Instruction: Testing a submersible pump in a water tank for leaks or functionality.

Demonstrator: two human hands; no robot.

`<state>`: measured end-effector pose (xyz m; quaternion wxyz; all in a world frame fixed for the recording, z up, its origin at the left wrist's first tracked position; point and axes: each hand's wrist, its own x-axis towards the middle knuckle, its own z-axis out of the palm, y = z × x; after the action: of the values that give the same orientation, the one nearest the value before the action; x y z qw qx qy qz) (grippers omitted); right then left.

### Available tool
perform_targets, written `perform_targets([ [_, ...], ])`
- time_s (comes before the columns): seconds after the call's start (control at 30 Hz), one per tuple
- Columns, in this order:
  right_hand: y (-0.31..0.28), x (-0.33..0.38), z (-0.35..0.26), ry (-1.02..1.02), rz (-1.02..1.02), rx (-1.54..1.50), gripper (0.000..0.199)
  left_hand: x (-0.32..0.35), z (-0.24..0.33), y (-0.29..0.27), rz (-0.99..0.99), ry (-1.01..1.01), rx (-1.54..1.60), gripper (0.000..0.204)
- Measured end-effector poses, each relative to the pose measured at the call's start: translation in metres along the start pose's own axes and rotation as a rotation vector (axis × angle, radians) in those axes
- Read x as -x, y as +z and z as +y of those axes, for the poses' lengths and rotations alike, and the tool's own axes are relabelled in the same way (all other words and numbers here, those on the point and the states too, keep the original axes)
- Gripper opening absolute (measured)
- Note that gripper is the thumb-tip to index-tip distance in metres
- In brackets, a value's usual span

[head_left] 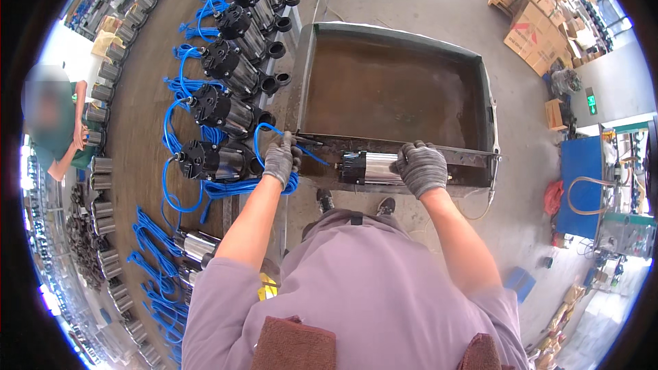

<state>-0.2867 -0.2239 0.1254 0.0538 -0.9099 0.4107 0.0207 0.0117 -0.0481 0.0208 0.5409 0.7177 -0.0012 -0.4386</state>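
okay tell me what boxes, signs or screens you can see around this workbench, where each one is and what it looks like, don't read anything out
Cardboard boxes: stacked on the floor at the upper right, brown cartons, some with red markings.
Small carton: alone on the floor at the right, below the stack, brown and boxy.
Green sign: on the grey wall at the far right, small rectangle with white marking.
No screens visible.

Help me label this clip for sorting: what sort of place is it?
Probably a pump factory or assembly workshop: a row of pumps with blue cables, a metal tank on a concrete floor, stacked cartons. The gloved right hand grips a pump.
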Motion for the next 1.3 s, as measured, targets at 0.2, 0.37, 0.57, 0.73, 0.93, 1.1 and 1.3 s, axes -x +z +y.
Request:
perform_targets([
  [0.2, 0.022, -0.002, 0.063, 0.453, 0.118, -1.293, 0.025, 0.048, -0.002, 0.026, -0.093, 0.668, -0.600, 0.026],
  [0.37, 0.044, 0.021, 0.170, 0.361, -0.085, -0.543, 0.048, 0.087, 0.009, 0.074, -0.399, 1.127, -0.974, 0.040],
  [0.57, 0.091, 0.039, 0.174, 0.721, -0.681, -1.383, 0.069, 0.112, 0.001, 0.100, -0.363, 1.183, -1.379, 0.040],
  [0.73, 0.130, 0.041, 0.164, 0.834, -0.554, -1.563, 0.048, 0.107, -0.005, 0.102, -0.331, 1.185, -1.363, 0.045],
  [0.93, 0.107, 0.053, 0.177, 0.406, -0.541, -1.753, 0.035, 0.105, -0.008, 0.102, -0.354, 1.151, -1.356, 0.051],
  [1.1, 0.077, 0.051, 0.190, 0.405, -0.637, -1.766, 0.041, 0.112, -0.005, 0.103, -0.340, 1.152, -1.395, 0.051],
  [1.3, 0.092, 0.024, 0.217, 0.524, -1.029, -1.143, 0.041, 0.118, -0.004, 0.105, -0.313, 1.121, -1.431, 0.049],
])
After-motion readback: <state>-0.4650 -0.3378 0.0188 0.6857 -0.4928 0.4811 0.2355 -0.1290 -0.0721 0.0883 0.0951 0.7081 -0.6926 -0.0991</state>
